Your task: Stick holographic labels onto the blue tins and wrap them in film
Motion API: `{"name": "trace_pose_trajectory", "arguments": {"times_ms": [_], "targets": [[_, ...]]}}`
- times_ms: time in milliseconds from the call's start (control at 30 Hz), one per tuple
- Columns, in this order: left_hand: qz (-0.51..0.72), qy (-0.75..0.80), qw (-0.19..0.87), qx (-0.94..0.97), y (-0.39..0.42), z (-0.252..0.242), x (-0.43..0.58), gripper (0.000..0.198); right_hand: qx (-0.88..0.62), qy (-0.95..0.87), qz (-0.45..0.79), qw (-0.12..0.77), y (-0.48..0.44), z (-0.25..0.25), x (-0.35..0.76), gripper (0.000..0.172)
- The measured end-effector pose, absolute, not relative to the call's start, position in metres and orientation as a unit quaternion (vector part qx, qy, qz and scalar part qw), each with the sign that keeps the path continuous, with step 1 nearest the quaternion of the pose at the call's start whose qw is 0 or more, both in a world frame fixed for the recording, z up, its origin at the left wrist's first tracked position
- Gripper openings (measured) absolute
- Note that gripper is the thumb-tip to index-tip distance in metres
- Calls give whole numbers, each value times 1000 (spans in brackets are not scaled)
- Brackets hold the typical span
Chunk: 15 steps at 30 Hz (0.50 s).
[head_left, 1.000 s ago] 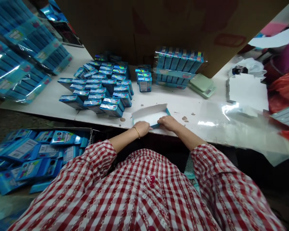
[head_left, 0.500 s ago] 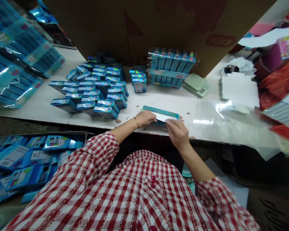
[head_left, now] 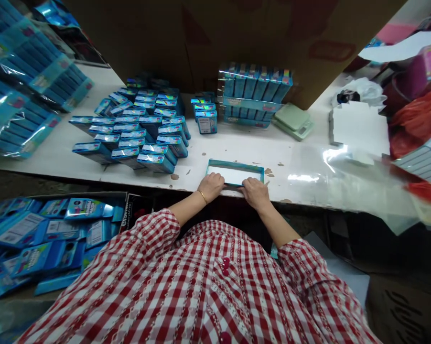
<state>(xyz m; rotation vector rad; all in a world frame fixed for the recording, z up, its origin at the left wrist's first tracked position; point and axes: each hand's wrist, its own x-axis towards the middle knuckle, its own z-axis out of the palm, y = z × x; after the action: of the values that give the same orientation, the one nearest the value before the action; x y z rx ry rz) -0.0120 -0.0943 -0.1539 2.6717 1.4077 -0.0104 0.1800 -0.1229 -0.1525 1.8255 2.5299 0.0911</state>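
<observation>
A shallow blue tray (head_left: 237,166) with a white inside lies on the white table by its front edge. My left hand (head_left: 211,187) has its fingers closed over the near left part of the tray's rim. On the same near side, my right hand (head_left: 254,193) grips the rim further right, fingers bent over it. The fingertips partly hide the near wall. Beyond my left hand, several small blue boxes (head_left: 158,160) stand upright in close rows.
A clear-wrapped pack of blue boxes (head_left: 253,102) stands at the back beside a pale green scale (head_left: 293,120). Larger wrapped packs (head_left: 29,91) are at far left. Below the table, a carton holds blue packages (head_left: 58,231). White card (head_left: 360,125) and plastic film (head_left: 319,184) lie at right.
My right hand has come down from above the tray onto its near rim. My left hand has shifted slightly toward me and left. The tray's white inside now shows more fully.
</observation>
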Motion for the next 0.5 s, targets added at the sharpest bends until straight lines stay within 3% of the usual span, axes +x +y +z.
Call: {"name": "trace_pose_trajectory", "arguments": {"times_ms": [200,300,400,500], "targets": [[-34,482,109,868,-93,-139,-8,42,550,831,-46,75,-112,-137,186,25],[34,487,121,864,-88,-128,-18,42,508,856,-95,11,-105,-131,197,25],[128,529,91,834,-67,-122,-25,36,527,842,-62,-95,-87,-127,206,30],[62,544,102,831,-43,-123,-21,36,575,817,6,-48,-65,-125,204,33]]}}
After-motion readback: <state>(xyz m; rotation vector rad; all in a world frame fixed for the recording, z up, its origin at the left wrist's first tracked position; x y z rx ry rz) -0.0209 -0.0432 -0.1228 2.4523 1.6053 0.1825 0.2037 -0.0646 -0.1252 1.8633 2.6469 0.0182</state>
